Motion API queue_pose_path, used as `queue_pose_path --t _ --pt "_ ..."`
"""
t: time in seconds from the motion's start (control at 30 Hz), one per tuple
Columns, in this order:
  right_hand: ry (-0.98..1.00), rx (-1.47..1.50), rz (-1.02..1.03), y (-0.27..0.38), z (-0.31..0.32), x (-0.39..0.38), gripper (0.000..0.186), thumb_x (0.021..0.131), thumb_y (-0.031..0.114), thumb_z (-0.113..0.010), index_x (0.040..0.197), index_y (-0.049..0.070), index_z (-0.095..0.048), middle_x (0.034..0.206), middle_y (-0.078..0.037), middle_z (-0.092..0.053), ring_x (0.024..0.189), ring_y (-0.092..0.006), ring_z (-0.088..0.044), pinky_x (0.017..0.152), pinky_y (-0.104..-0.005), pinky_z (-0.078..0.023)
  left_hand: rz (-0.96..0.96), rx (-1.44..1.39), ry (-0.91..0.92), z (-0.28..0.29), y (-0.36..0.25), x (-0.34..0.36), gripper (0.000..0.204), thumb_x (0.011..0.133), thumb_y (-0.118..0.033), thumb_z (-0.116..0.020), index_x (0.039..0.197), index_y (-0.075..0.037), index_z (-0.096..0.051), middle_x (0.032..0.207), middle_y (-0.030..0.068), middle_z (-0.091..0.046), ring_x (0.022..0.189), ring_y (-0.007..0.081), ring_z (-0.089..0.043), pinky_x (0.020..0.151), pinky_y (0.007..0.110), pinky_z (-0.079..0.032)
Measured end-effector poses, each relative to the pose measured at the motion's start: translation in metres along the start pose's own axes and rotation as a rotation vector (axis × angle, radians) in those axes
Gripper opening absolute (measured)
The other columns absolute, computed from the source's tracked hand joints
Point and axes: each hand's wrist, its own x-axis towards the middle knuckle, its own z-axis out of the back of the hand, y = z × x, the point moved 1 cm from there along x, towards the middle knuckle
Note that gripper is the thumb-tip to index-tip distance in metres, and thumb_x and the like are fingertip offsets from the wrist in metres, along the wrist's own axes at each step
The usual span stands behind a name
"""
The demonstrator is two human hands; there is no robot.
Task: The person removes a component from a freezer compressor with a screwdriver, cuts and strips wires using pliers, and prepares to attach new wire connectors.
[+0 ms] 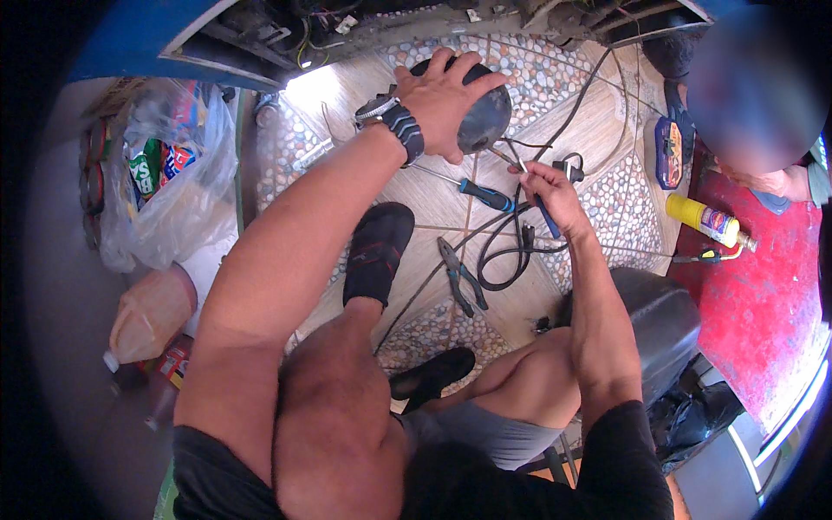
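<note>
My left hand (442, 104) is spread over a black rounded metal housing (481, 117) near the open machine, its fingers gripping the top. My right hand (546, 189) is closed on a slim tool (548, 221) with a dark blue handle, at a thin metal piece reaching the housing's lower side. A blue-and-black screwdriver (485, 195) lies just left of that hand. Pliers (461, 277) with dark teal handles lie below on the tiles. Black cables (503, 282) loop between them, with a plug near my right wrist.
An open machine (390, 26) spans the top. Plastic bags (156, 208) and bottles (147, 312) stand left. Another person (771, 182), face blurred, is at right beside a red surface (745, 321) with a yellow gas canister (693, 212) and torch. My legs and shoes occupy the lower middle.
</note>
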Motion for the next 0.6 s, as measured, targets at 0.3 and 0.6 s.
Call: queue_pose_path --t 0.3,0.6 --pt "0.071 0.099 -0.081 0.004 0.004 0.000 0.030 0.100 0.016 -0.060 0.122 -0.001 -0.070 0.071 0.006 -0.050 0.062 -0.0073 -0.044 0.061 -0.0221 -0.036 0.000 0.018 -0.020 -0.001 0.002 0.003 0.127 0.045 -0.027 -0.099 0.153 -0.043 -0.034 0.162 0.0013 -0.030 0.150 0.0368 -0.026 0.097 0.077 -0.041" --pt "-0.263 0.456 0.040 0.023 -0.015 -0.029 0.024 0.096 0.011 -0.061 0.119 0.003 -0.059 0.086 -0.003 -0.058 0.073 -0.0120 -0.056 0.065 -0.0261 -0.047 -0.001 0.007 -0.049 -0.001 0.000 0.001 0.127 0.044 -0.026 -0.098 0.153 -0.044 -0.034 0.162 0.0017 -0.030 0.150 0.0371 -0.026 0.097 0.076 -0.041"
